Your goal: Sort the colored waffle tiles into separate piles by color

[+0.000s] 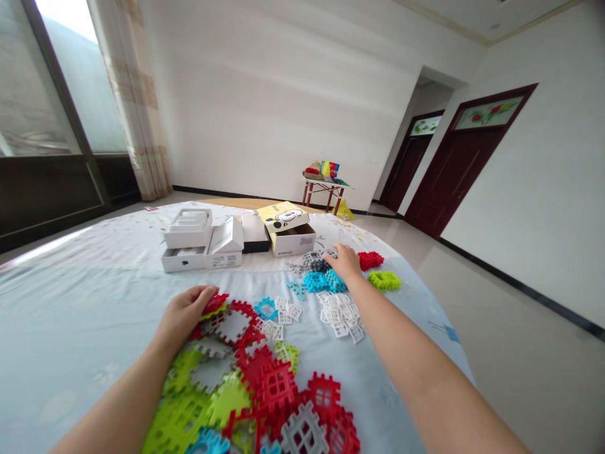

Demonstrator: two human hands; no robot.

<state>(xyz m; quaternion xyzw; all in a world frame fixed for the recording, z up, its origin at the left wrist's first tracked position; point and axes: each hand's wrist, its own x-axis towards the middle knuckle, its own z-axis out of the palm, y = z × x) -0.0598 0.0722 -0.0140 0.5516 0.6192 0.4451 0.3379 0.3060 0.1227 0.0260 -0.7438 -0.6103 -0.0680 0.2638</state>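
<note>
In the head view, two bare forearms reach out over a bed covered by a pale blue sheet [70, 328]. The left hand [184, 312] lies low on a heaped pile of flat plastic waffle blocks [236, 384] in red, lime green, grey and blue, its fingers [203, 293] curved over a red block [216, 304] at the pile's far edge; the hand is partly closed, but whether it grips that block I cannot tell. The right hand [343, 261] is farther out and half open, with its fingers angled down, and shows nothing held. It sits just above a small cluster of grey blocks [312, 261], with blue blocks [321, 282] right beside it. A red block [370, 260] and a green block [384, 280] lie just past the hand, and a scatter of small white blocks [340, 315] lies nearer the person, below the wrist. Beyond them, on the sheet, stand open white boxes [189, 228], a black box [255, 233], and a box [290, 239] with a yellow cartoon lid [282, 216] propped on it. Farther off, a small table [324, 189] holds bags by the wall, a yellow bag [343, 211] sits on the floor beside it, and two dark red doors [454, 164] stand to the right.
</note>
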